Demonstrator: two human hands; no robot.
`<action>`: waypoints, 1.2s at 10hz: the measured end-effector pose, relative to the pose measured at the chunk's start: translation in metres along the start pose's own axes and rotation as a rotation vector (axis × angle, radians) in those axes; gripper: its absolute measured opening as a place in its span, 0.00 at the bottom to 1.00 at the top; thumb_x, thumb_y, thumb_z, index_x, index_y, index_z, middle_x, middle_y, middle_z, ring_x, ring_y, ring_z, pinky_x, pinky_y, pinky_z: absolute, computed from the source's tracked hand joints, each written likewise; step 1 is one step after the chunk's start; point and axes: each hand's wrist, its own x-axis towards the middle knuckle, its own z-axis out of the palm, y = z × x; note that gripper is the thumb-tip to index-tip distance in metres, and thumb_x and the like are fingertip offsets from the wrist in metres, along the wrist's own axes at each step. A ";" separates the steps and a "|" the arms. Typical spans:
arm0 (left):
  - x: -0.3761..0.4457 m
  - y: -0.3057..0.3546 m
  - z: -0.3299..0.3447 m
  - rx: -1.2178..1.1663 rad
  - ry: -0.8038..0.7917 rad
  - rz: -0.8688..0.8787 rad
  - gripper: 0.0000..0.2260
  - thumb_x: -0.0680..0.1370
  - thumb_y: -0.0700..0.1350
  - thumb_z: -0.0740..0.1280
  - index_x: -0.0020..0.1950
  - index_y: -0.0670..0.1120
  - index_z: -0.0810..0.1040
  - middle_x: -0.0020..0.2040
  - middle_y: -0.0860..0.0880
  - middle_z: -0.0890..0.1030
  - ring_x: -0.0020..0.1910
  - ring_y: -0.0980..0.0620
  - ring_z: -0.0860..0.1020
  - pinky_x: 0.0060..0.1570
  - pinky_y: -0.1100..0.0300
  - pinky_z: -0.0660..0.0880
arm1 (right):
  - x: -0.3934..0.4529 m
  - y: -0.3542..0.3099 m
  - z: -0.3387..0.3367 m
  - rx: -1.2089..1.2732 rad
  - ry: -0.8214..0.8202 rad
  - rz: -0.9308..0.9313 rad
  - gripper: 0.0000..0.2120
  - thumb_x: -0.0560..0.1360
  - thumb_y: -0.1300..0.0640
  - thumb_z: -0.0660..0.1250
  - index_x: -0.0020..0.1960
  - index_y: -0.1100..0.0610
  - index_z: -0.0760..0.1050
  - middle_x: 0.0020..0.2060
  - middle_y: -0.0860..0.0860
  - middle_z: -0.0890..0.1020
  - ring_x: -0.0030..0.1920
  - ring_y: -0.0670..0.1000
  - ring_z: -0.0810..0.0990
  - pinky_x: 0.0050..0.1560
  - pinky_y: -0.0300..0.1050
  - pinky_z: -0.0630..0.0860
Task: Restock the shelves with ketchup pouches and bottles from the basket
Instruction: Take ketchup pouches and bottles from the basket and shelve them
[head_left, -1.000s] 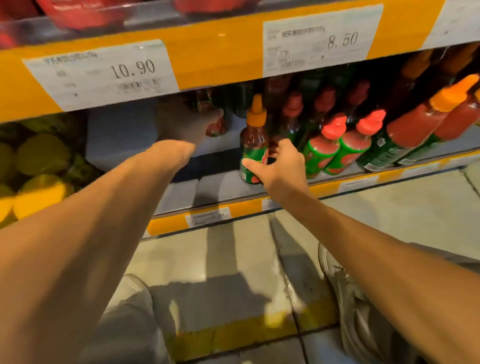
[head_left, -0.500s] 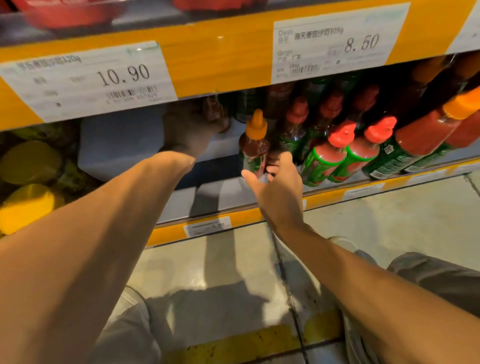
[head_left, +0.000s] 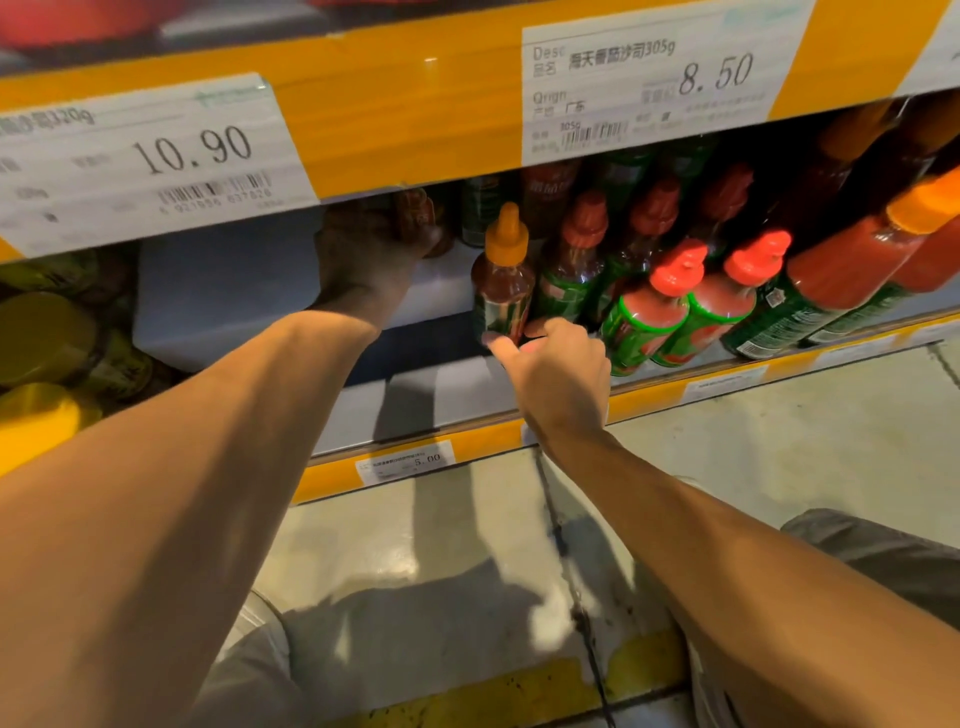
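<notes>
My left hand (head_left: 363, 254) reaches deep under the upper shelf and grips a ketchup bottle (head_left: 415, 218) with a red label, mostly hidden by my fingers and the shelf edge. My right hand (head_left: 556, 369) holds the base of a ketchup bottle with an orange cap (head_left: 504, 280), upright on the lower shelf (head_left: 415, 410). To its right stand rows of red-capped ketchup bottles (head_left: 654, 306) with green labels. The basket is out of view.
An orange shelf rail (head_left: 415, 104) with price tags 10.90 and 8.50 overhangs the bottles. Larger orange-capped bottles (head_left: 852, 265) lean at the right. Yellow-lidded jars (head_left: 47, 338) fill the left. A white box (head_left: 223, 296) sits behind my left arm. My knees and shoes are on the floor below.
My right hand has slid deeper with the orange-capped bottle, closing around its base. My left hand has stayed at the back with its bottle. The view moved closer to the shelf.
</notes>
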 end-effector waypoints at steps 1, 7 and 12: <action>0.005 -0.007 0.000 0.033 -0.011 0.031 0.19 0.72 0.43 0.78 0.59 0.37 0.81 0.54 0.43 0.83 0.55 0.48 0.81 0.58 0.56 0.77 | 0.001 -0.001 -0.001 -0.003 -0.004 -0.003 0.23 0.74 0.37 0.71 0.48 0.58 0.80 0.45 0.55 0.82 0.51 0.60 0.79 0.43 0.45 0.64; -0.147 0.023 -0.078 0.350 -0.125 -0.161 0.17 0.81 0.61 0.59 0.54 0.49 0.79 0.47 0.48 0.83 0.49 0.47 0.78 0.45 0.56 0.68 | -0.066 -0.030 -0.104 0.014 -0.209 -0.176 0.15 0.78 0.45 0.68 0.60 0.53 0.74 0.54 0.51 0.80 0.54 0.55 0.79 0.53 0.51 0.77; -0.284 0.160 -0.338 0.420 0.238 -0.010 0.17 0.75 0.67 0.63 0.48 0.56 0.80 0.43 0.58 0.83 0.47 0.52 0.81 0.50 0.52 0.78 | -0.209 -0.190 -0.222 0.150 -0.478 -0.636 0.08 0.76 0.48 0.72 0.51 0.48 0.76 0.43 0.44 0.80 0.43 0.46 0.80 0.50 0.50 0.79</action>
